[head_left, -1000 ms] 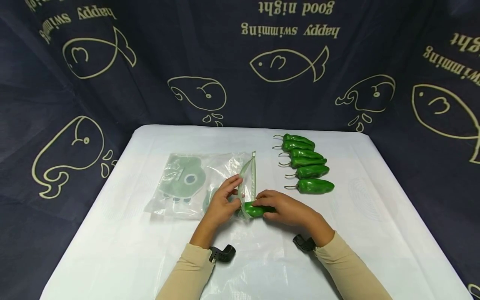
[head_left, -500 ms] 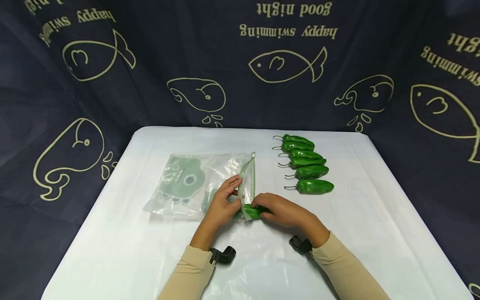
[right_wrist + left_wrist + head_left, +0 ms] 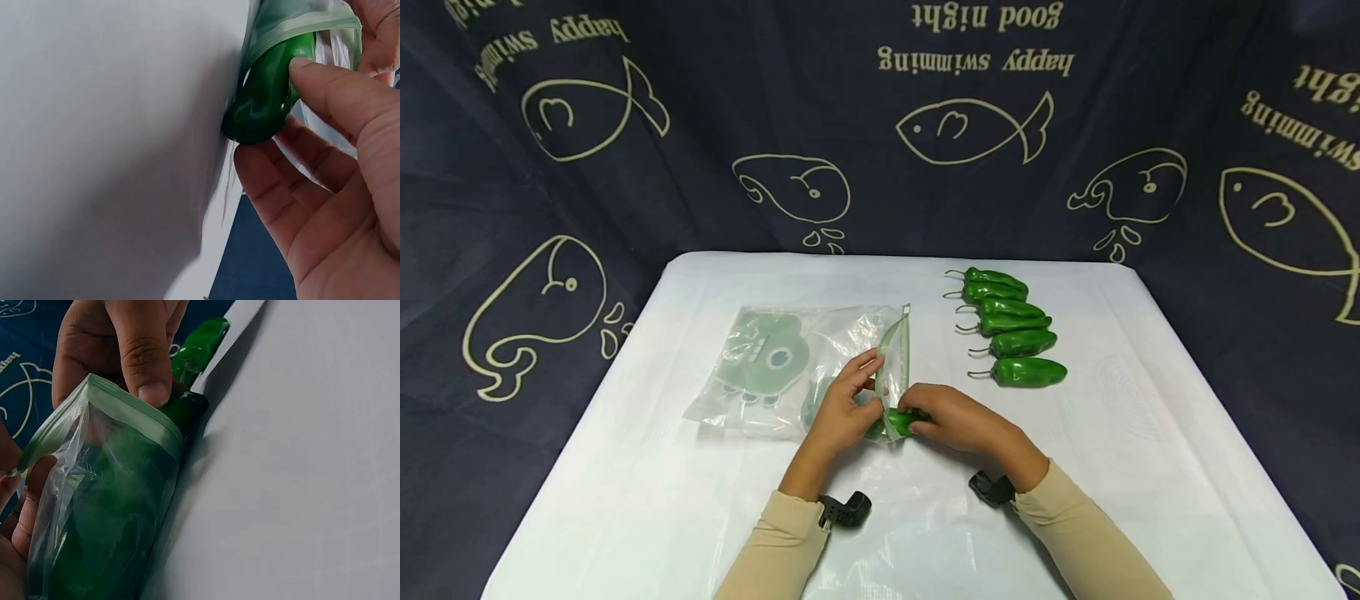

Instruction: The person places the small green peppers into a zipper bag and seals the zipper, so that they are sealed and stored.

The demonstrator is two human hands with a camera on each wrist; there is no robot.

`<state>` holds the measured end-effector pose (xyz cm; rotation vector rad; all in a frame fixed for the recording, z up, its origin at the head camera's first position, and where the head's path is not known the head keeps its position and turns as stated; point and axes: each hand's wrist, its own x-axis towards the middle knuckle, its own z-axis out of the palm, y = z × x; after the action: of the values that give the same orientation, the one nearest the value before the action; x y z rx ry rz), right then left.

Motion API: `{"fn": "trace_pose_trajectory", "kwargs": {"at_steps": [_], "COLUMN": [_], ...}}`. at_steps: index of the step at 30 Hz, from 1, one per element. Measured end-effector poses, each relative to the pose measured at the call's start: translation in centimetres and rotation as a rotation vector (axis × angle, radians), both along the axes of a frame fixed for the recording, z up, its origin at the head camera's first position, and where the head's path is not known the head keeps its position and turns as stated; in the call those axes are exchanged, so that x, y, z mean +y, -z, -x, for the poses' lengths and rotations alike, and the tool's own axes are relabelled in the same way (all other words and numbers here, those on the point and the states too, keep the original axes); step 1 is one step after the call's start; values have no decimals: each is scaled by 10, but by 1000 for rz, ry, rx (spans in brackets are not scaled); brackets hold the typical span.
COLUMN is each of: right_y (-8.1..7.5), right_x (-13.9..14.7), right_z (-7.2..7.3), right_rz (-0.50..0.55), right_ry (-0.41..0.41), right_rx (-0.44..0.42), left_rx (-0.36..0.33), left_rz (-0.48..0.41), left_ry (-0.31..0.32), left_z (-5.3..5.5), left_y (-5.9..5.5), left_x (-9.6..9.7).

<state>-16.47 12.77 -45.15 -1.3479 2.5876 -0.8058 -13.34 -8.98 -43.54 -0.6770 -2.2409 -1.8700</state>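
Observation:
A clear zip bag [image 3: 842, 333] with a green cartoon print lies flat, its mouth facing right. My left hand [image 3: 846, 408] pinches one edge of that mouth and keeps it parted. My right hand [image 3: 958, 417] holds a green pepper [image 3: 265, 94] between thumb and fingers at its blunt end. Most of this pepper is inside the bag; the blunt end sticks out past the pale green zip strip [image 3: 134, 412]. Green shows through the plastic in the left wrist view, but how many peppers lie inside I cannot tell.
Several green peppers [image 3: 1028, 372] lie in a column to the right of the bag, stems pointing left. They rest on a white-covered table [image 3: 1150, 467]. A dark blue cloth [image 3: 865, 208] with fish drawings hangs behind and around the table.
My right hand has moved left, sliding the pepper deeper into the bag. The left hand and the bag have stayed nearly in place.

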Motion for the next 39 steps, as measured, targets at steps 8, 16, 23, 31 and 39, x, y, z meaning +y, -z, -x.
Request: {"fn": "trace_pose_trajectory", "kwargs": {"at_steps": [8,16,23,31,39], "right_y": [2,1,5,6,8], "right_x": [0,2,1,-4,-10], "right_z": [1,0,3,6,7], "right_rz": [3,-21,-10,18,17], "right_ry": [-9,-45,-39,-29,-29], "right_rx": [-17,-63,-45,-36,-60], "left_rx": [11,11,15,9,-31], "left_rz": [11,1,5,10,11], "left_ry": [-3,-12,-10,-4,20], "left_z": [-1,-2,-4,-3,-3], "left_y": [-2,-3,-4,-4,-4], "left_x": [1,2,2,2,1]}}
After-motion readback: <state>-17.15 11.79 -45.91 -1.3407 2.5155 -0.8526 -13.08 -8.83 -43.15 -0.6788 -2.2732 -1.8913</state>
